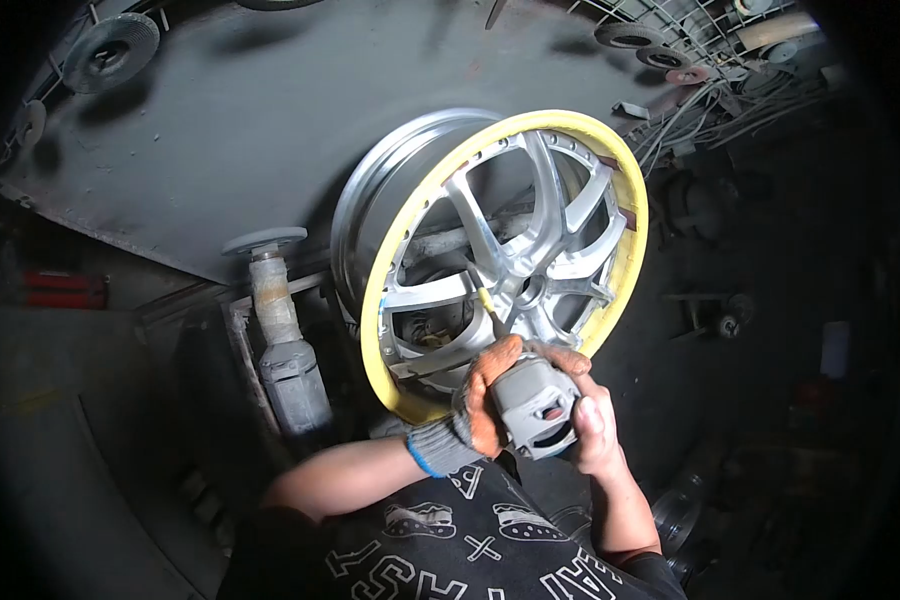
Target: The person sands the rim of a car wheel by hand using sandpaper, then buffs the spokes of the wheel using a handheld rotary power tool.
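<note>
My left hand (478, 400), in a grey and orange work glove with a blue cuff, is wrapped round the left side of a dusty grey straight grinder (535, 395). On the grinder's other side my right hand (595, 425) grips the housing; its palm looks bare, with orange covering at the fingertips. A thin shaft with a yellow part (487, 300) reaches from the tool toward the spokes near the hub. Whether its tip touches the metal I cannot tell. The silver alloy wheel (545, 205) stands tilted before me, its outer lip (630, 270) yellow.
Left of the wheel, another dusty power tool (295, 385) stands upright with a disc (265, 240) on top. A grey panel (230, 130) rises behind. Abrasive discs (113, 52) hang at upper left, and cables (720, 115) bunch beneath a wire rack (670, 20) at upper right.
</note>
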`<action>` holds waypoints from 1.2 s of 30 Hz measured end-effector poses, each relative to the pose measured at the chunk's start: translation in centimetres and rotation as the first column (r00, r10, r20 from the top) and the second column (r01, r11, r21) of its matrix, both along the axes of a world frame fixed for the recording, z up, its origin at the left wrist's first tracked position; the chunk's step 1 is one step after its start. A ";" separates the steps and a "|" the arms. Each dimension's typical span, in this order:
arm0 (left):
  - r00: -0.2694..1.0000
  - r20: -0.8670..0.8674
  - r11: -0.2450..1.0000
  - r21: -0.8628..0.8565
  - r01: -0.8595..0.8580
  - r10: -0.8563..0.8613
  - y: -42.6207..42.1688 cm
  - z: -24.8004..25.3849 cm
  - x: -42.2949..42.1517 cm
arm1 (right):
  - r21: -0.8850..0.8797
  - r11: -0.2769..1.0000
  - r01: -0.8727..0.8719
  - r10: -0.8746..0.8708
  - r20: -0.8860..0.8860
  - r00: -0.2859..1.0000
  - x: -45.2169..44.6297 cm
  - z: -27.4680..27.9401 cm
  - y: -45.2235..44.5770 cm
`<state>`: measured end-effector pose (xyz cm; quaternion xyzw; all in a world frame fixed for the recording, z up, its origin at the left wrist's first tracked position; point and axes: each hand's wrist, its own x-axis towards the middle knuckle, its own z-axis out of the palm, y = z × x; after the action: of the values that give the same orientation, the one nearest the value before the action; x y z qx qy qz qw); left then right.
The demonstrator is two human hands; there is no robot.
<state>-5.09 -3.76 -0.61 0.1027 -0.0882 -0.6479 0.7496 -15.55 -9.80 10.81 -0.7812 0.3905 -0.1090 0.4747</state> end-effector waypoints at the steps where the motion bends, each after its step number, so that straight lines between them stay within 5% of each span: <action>1: 0.998 -0.010 0.996 -0.060 0.066 -0.067 -0.8 2.3 1.3 | -0.004 0.998 -0.055 0.055 0.059 0.997 -0.4 -0.2 -0.7; 4: 0.983 -0.064 0.981 0.072 0.178 -0.174 -0.5 3.5 1.7 | 0.068 0.997 -0.031 0.029 0.030 0.999 -0.9 -0.5 -0.8; 5: 0.997 0.043 0.987 0.145 -0.064 0.058 0.1 3.0 0.6 | 0.075 0.996 -0.042 0.042 -0.002 0.999 -0.5 -0.2 -0.5; 8: 0.978 0.185 0.959 0.248 -0.140 0.095 2.0 -3.0 -0.9 | 0.098 0.992 -0.074 0.080 -0.064 0.995 -0.3 -0.6 0.4; 10: 0.960 0.263 0.989 0.084 -0.121 0.095 3.7 -3.5 0.0 | 0.121 0.987 -0.110 0.118 -0.059 0.991 0.6 -0.2 1.2; 12: 0.981 -0.174 0.991 0.092 0.102 -0.085 4.4 -2.5 0.8 | 0.075 0.988 -0.138 0.140 -0.024 0.990 1.7 -0.1 2.2; 18: 1.000 0.021 0.977 0.212 -0.013 0.009 8.0 -4.0 2.6 | 0.069 0.961 -0.267 0.263 0.061 0.963 3.7 -0.1 3.3; 21: 0.913 -0.333 0.951 0.111 0.288 -0.237 7.7 -2.0 4.0 | 0.121 0.969 -0.214 0.210 0.042 0.977 3.5 -0.2 3.8; 24: 0.996 0.071 0.993 0.107 0.047 -0.055 6.7 -4.1 2.0 | 0.030 0.976 -0.217 0.215 0.066 0.974 2.6 -0.1 3.0; 26: 0.922 0.380 0.984 0.123 -0.130 0.074 5.8 -2.0 2.3 | 0.035 0.990 -0.137 0.137 -0.001 0.991 1.7 0.1 2.2; 30: 0.996 -0.010 0.978 0.190 -0.089 0.093 0.2 -3.6 -3.3 | 0.040 0.998 -0.057 0.057 0.010 0.998 0.2 0.1 0.0; 33: 0.997 0.001 0.996 0.050 0.075 -0.075 -1.0 2.4 1.3 | 0.085 0.996 -0.010 0.005 0.058 0.998 -0.9 -0.6 -1.0; 36: 0.962 -0.186 0.979 -0.068 0.193 -0.202 -1.6 1.7 1.2 | 0.081 0.997 -0.020 0.016 0.053 0.998 -1.3 -1.0 -1.4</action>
<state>-3.89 -5.33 1.07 0.0122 -0.0414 -0.7239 0.6885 -16.84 -11.20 9.81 -0.7617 0.3751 -0.1091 0.5169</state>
